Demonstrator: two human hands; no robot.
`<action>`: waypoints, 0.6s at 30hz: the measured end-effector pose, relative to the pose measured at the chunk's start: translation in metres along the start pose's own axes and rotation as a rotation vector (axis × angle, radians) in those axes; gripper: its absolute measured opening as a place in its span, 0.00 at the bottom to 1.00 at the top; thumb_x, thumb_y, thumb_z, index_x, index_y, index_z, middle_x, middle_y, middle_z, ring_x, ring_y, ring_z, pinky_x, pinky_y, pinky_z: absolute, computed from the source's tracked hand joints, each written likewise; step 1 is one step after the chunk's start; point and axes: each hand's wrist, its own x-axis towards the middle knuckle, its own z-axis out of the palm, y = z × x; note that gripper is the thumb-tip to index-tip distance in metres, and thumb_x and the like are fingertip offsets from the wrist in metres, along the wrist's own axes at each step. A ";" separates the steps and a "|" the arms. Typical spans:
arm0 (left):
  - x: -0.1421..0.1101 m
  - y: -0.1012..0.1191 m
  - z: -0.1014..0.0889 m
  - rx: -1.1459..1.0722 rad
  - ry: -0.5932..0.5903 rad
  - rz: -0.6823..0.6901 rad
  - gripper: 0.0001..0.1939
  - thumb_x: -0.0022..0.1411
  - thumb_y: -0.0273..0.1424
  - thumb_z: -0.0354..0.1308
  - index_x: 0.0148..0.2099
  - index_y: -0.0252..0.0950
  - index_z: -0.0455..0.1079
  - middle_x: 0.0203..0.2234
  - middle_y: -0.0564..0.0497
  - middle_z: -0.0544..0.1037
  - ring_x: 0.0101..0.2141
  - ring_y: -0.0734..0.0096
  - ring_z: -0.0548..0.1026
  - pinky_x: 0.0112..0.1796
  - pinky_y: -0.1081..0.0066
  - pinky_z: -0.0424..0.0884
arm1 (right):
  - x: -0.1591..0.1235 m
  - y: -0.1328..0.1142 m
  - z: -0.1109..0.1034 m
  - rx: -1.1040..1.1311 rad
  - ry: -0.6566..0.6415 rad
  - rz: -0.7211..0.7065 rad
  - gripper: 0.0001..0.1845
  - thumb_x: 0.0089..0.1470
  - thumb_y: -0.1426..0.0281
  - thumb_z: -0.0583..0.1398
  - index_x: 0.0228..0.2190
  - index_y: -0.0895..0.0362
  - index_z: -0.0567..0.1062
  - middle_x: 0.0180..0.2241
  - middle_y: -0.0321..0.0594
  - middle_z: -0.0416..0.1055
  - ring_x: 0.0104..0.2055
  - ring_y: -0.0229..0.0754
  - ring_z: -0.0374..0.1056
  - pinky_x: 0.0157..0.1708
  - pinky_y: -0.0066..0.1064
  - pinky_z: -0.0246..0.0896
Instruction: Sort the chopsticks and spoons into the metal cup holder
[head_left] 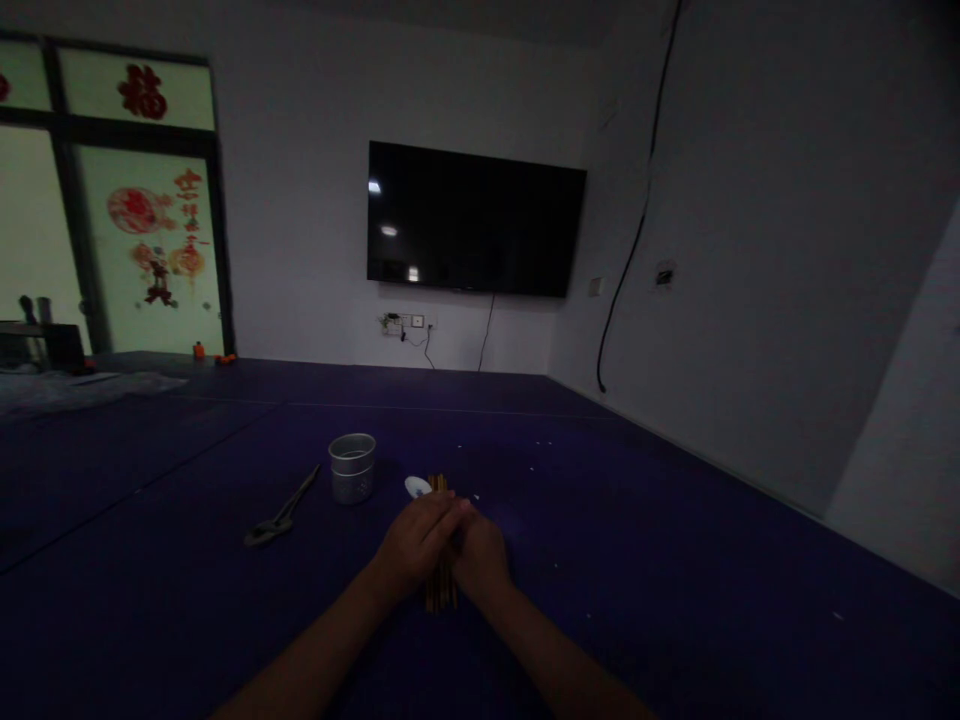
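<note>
Forearms [324,640] are angling in; L hand [415,540] & R hand [482,562] are holding chopsticks [441,597], fingers curling narrow; china spoon [416,486] showing alongside.

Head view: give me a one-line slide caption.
Left hand and right hand meet over a bundle of sticks; a metal cup and grey tool sit at left on the purple surface.

Golden-brown sticks [441,598] show against a deep purple-blue surface [645,570]. Clockwise around them: at nine, a dull grey tool [279,524]; at ten, a silver-grey cup [352,482], speckled lower down, and, farther off, pale green glass [127,268] patterned red and orange; at eleven, a white spoon [415,486] with blue motif; at twelve, a black television [476,222].
</note>
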 end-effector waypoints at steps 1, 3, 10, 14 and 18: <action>0.002 0.000 -0.003 0.013 0.029 0.017 0.17 0.62 0.23 0.48 0.54 0.31 0.62 0.42 0.41 0.76 0.48 0.66 0.70 0.45 0.64 0.71 | 0.001 0.000 0.000 0.023 0.023 0.007 0.16 0.51 0.73 0.52 0.41 0.57 0.73 0.39 0.44 0.74 0.39 0.43 0.70 0.40 0.32 0.62; 0.005 -0.001 -0.008 0.026 0.078 0.035 0.15 0.61 0.23 0.49 0.51 0.33 0.65 0.39 0.43 0.77 0.46 0.66 0.72 0.45 0.64 0.71 | 0.002 0.001 -0.001 0.093 0.078 -0.005 0.19 0.51 0.75 0.51 0.45 0.55 0.71 0.43 0.42 0.72 0.43 0.41 0.68 0.43 0.32 0.61; 0.007 -0.001 -0.011 0.029 0.115 0.016 0.09 0.61 0.23 0.50 0.41 0.32 0.70 0.35 0.45 0.79 0.43 0.67 0.74 0.41 0.67 0.74 | 0.004 0.004 -0.002 0.238 0.132 0.091 0.18 0.58 0.63 0.47 0.33 0.56 0.75 0.32 0.41 0.74 0.33 0.41 0.69 0.36 0.30 0.60; 0.005 -0.001 -0.006 0.020 0.123 -0.012 0.09 0.61 0.23 0.49 0.42 0.32 0.69 0.36 0.43 0.78 0.41 0.69 0.76 0.42 0.69 0.74 | 0.007 0.004 0.005 0.541 0.103 0.208 0.27 0.56 0.52 0.46 0.20 0.57 0.70 0.20 0.37 0.68 0.24 0.38 0.63 0.25 0.27 0.56; 0.001 -0.002 -0.003 -0.025 0.061 -0.034 0.10 0.62 0.24 0.47 0.42 0.31 0.68 0.37 0.42 0.78 0.40 0.68 0.76 0.40 0.71 0.75 | 0.011 0.004 0.013 0.981 0.112 0.342 0.25 0.47 0.47 0.55 0.24 0.58 0.71 0.22 0.35 0.67 0.24 0.37 0.62 0.23 0.26 0.55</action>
